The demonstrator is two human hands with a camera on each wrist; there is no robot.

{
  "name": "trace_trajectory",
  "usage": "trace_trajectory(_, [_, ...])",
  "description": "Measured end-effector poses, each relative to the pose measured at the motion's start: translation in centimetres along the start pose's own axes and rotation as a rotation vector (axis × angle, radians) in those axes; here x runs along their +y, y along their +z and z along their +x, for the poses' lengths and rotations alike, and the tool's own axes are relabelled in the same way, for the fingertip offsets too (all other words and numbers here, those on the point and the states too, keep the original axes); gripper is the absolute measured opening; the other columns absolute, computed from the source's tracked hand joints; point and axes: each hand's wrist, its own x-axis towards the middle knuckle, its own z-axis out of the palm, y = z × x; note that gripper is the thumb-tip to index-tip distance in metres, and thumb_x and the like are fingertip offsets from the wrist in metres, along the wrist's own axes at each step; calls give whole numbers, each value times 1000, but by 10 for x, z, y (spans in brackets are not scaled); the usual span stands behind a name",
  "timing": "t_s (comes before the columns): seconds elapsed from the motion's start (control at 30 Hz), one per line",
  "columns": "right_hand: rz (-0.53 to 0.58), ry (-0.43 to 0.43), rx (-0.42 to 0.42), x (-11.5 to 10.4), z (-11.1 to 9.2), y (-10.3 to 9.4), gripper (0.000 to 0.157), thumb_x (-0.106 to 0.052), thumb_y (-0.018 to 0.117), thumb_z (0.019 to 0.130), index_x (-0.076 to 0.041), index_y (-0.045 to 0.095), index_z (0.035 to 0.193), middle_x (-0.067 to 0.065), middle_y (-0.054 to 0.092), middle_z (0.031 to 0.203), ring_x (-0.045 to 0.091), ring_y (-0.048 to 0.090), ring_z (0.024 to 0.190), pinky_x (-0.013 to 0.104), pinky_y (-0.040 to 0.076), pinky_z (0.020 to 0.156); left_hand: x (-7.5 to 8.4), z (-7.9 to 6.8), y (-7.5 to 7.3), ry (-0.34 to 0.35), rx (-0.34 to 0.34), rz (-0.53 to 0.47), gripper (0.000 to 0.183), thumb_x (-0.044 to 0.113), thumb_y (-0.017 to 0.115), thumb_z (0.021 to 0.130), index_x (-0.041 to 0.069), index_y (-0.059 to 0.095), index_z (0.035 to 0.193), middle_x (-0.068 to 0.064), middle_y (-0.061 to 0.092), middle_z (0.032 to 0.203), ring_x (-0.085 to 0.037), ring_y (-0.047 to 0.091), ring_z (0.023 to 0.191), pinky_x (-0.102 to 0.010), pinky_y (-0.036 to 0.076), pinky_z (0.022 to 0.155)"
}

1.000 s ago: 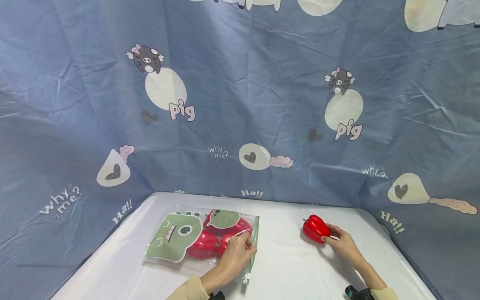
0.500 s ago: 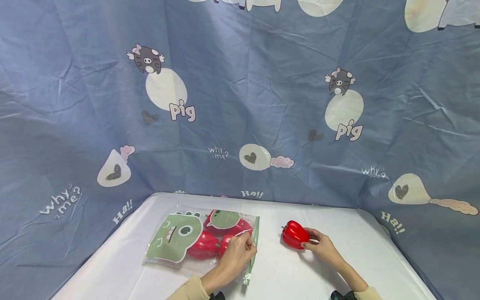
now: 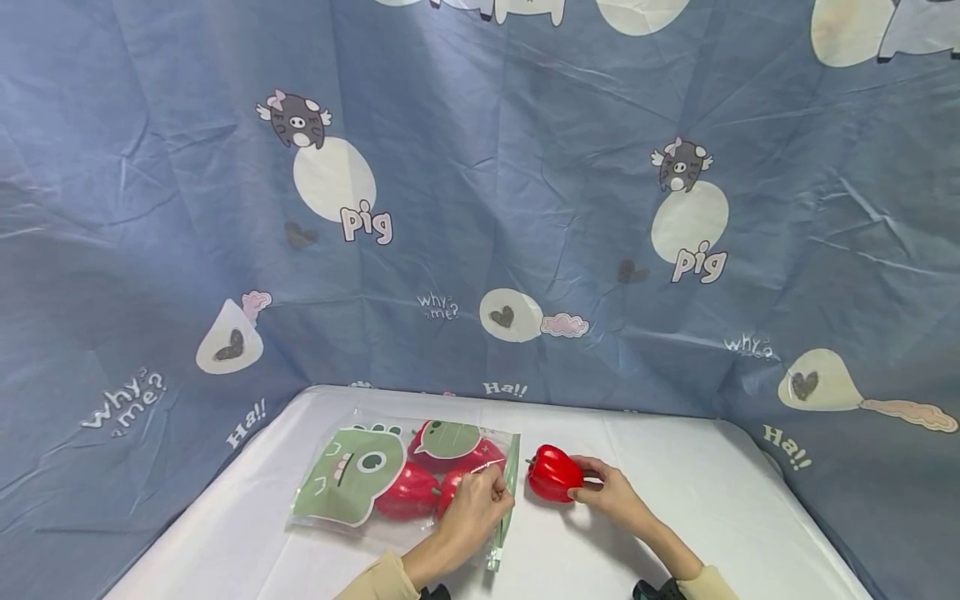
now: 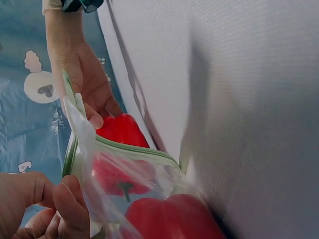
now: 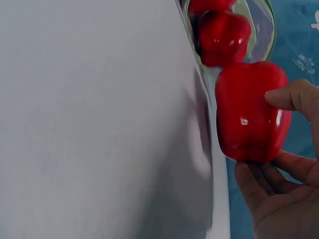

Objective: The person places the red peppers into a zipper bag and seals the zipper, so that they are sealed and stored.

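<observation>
A clear zip bag (image 3: 352, 479) with a green dinosaur print lies on the white table, its green-edged mouth facing right. Inside it are several red bell peppers (image 3: 406, 492). My left hand (image 3: 472, 508) pinches the upper film of the bag near the mouth, and the left wrist view shows the mouth held apart. Just right of that mouth, my right hand (image 3: 611, 497) grips another red bell pepper (image 3: 553, 475) by its right end, stem pointing left. In the right wrist view the thumb lies on one side of this pepper (image 5: 251, 112) and the fingers on the other.
The white table (image 3: 712, 492) reaches back to a blue cloth backdrop (image 3: 480, 208) printed with pigs and words. A dark band with a device (image 3: 658, 590) sits on the right wrist.
My right hand has carried the red bell pepper leftward across the table to just beside the bag's mouth. The left hand and the bag have stayed in place.
</observation>
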Motion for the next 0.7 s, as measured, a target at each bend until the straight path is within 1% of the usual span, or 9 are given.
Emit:
trace_trajectory(0.13, [20,-25,-46,-7,2,9,57,-8,71,80,8,50,130,24,58,123,37,61,110,29,54,86,0,0,0,-4,0,-3,17,0,63,72,13,52,67,10,53,57,4,39,54,-14,36,48])
trace_trajectory(0.27, [12,-20,-75,-14,2,18,57,-7,70,80,8,50,131,24,57,125,36,60,111,29,54,87,0,0,0,-14,-8,-4,17,1,63,71,14,53,68,10,55,58,4,40,56,-14,37,49])
trace_trajectory(0.4, [-6,-20,-89,-28,0,23,56,-5,69,81,10,49,131,26,56,126,40,59,112,31,53,88,1,1,-1,-22,-20,-4,16,1,64,71,14,55,69,10,55,59,4,41,57,-14,38,51])
trace_trajectory(0.5, [-9,-41,-86,-35,-2,26,56,-4,68,80,13,49,130,28,56,125,42,58,112,35,53,88,2,1,-1,-21,-24,-10,16,1,64,71,14,55,69,10,55,59,4,41,57,-14,38,51])
trace_trajectory(0.57, [-20,-51,-74,-33,-1,27,55,-4,69,81,11,49,130,27,57,124,40,59,112,36,53,89,2,0,-1,-21,-24,-11,16,1,64,72,14,55,70,10,54,59,4,41,57,-14,38,51])
trace_trajectory(0.7, [-65,-91,-55,-20,6,30,54,-6,70,80,6,53,130,23,59,124,35,61,110,35,53,89,2,1,-2,-22,-22,-4,16,1,64,72,14,54,70,11,53,59,3,40,57,-14,38,51])
